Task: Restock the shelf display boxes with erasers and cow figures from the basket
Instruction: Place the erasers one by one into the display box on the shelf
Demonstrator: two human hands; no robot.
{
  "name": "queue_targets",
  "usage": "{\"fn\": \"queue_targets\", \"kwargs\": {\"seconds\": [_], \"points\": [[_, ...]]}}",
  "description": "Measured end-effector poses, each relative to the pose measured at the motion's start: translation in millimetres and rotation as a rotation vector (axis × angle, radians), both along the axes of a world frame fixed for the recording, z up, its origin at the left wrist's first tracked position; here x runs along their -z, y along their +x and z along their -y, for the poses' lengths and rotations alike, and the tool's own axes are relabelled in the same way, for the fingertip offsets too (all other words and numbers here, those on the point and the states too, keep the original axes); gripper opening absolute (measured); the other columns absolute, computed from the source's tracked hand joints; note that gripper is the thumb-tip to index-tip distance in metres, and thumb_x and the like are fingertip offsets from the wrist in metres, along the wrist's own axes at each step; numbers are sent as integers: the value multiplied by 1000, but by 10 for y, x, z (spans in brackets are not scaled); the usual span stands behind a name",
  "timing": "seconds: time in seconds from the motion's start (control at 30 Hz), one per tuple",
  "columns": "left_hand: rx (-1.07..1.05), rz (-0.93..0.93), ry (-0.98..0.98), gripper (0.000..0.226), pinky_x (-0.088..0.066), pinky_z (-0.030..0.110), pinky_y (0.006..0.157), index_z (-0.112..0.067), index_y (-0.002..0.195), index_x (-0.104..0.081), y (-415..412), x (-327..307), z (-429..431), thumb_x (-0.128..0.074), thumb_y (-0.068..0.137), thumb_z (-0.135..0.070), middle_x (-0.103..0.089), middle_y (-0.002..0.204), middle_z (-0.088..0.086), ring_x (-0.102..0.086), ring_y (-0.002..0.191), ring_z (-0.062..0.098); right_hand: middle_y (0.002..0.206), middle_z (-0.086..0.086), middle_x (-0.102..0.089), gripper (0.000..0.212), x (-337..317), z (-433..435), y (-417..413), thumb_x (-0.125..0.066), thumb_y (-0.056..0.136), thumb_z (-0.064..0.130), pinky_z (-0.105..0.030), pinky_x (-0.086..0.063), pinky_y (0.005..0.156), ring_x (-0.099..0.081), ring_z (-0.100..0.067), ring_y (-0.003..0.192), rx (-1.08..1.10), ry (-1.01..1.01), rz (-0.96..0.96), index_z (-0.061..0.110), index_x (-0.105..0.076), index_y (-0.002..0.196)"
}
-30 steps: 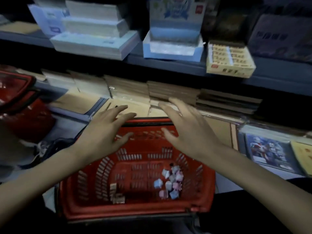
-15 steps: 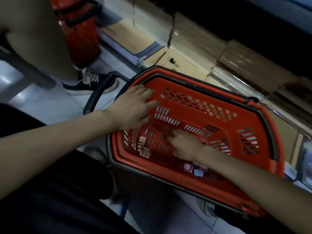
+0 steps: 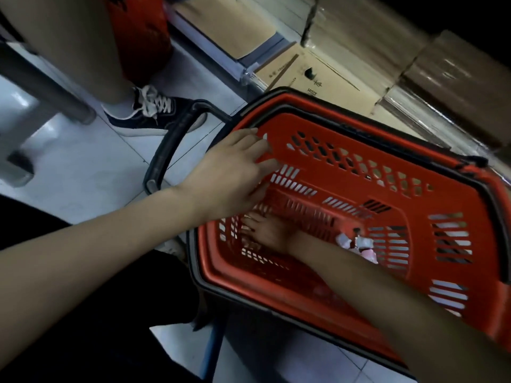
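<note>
Two hands in the red slotted plastic basket [image 3: 345, 172]. We see the left hand [image 3: 229, 175] flat on the near wall, fingers spread, holding nothing. Right hand [image 3: 269, 232] sits low on the basket floor, fingers curled; grip we cannot tell. Small pastel blocky erasers [image 3: 359, 246] lie just beside its wrist. Cardboard boxes [image 3: 312, 70] behind carry blurred print, unreadable.

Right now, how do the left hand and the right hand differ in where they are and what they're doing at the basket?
The left hand lies spread over the red basket's upper wall near the rim; the right hand is down on the basket floor. The left hand's fingers are flat and holding nothing; the right hand's fingers curl at the floor, their grip too blurred to tell. The small pastel pieces lie beside the right forearm. Both are inside the basket's outline.
</note>
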State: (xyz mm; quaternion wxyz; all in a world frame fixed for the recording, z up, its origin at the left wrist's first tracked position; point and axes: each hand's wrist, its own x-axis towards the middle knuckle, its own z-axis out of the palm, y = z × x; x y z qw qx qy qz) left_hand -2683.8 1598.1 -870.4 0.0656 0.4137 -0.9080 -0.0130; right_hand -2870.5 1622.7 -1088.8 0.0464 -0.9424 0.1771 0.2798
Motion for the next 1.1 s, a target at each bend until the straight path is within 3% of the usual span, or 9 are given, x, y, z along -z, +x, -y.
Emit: {"fn": "queue_targets", "kwargs": {"seconds": [0.2,0.27,0.37,0.53,0.7,0.77,0.87,0.97,1.1], "points": [[-8,-5,-23,38,-25,43,124,-17,125,-69,3,36,4,-58,92,-33,-63,125,9,-57,119,32,118,-9,-62,27,-35,77,-79,-52,100,39,-49,-51,87,-59,-35,109,13,7,67,26,-69,117],[-8,-4,-27,39,-26,44,123,-17,125,-69,-2,27,4,-56,92,-32,-64,124,10,-58,117,33,117,-9,-61,23,-27,71,-114,-60,98,34,-47,-52,83,-60,-34,105,22,9,108,27,-69,117],[-4,8,-27,37,-27,46,123,-16,124,-71,-9,14,0,-57,93,-31,-64,121,10,-59,115,32,116,-4,-64,26,-18,16,-173,-52,99,34,-38,-52,79,-62,-27,103,-7,-70,141,34,-69,119],[-6,38,-31,34,-27,46,123,-14,116,-73,-5,21,0,-57,94,-33,-64,116,10,-59,113,32,101,-5,-67,8,159,-37,-106,-74,89,31,-34,-56,66,-65,-27,86,-29,-184,138,27,-72,96],[-2,74,-66,33,-26,45,124,-13,112,-75,-14,23,8,-57,93,-33,-64,111,11,-59,110,33,123,-14,-68,37,-120,-53,-258,-79,78,40,-43,-57,90,-64,-37,108,314,-31,135,37,-73,115],[8,76,-77,31,-26,46,124,-13,112,-75,-9,34,13,-60,92,-32,-64,112,11,-59,110,33,147,-25,-44,62,-209,-33,-360,-79,80,27,-51,-48,102,-43,-48,130,417,85,68,29,-58,138],[21,63,-83,29,-26,47,124,-13,114,-74,1,47,17,-66,91,-29,-64,116,12,-58,112,33,163,-23,-12,82,-275,15,-539,-75,85,31,-50,-32,115,-14,-49,147,556,134,-81,31,-33,156],[31,62,-94,32,-26,47,124,-14,116,-74,4,61,25,-61,91,-30,-63,120,13,-59,113,33,162,-23,-14,86,-317,24,-682,-76,82,40,-50,-35,114,-19,-50,146,664,160,-58,33,-34,156],[45,83,-102,39,-29,48,121,-15,115,-74,-16,50,39,-50,91,-34,-63,119,14,-59,112,35,150,-20,-27,80,-603,40,-845,-77,81,30,-43,-44,102,-32,-42,134,728,142,-19,31,-40,153]]}}
